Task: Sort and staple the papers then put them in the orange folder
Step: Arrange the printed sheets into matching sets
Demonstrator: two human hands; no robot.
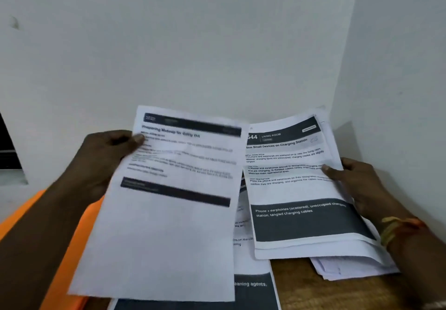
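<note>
sheet (164, 225) at left hand (106, 157) fingers: print blurred | those fingers hidden behind it | right hand (362, 186) fingers hidden under stack (299, 191) | orange folder (68, 268) below left fingers: mostly covered | page (253, 294) beneath: cut by bottom edge

Two hands, left hand (103, 157) and right hand (362, 184); one loose sheet (169, 225); one sheaf of pages (296, 189); one orange folder (72, 249) at the left edge of the table (325, 295); one flat sheet (253, 290); one small bundle (350, 268).
</note>
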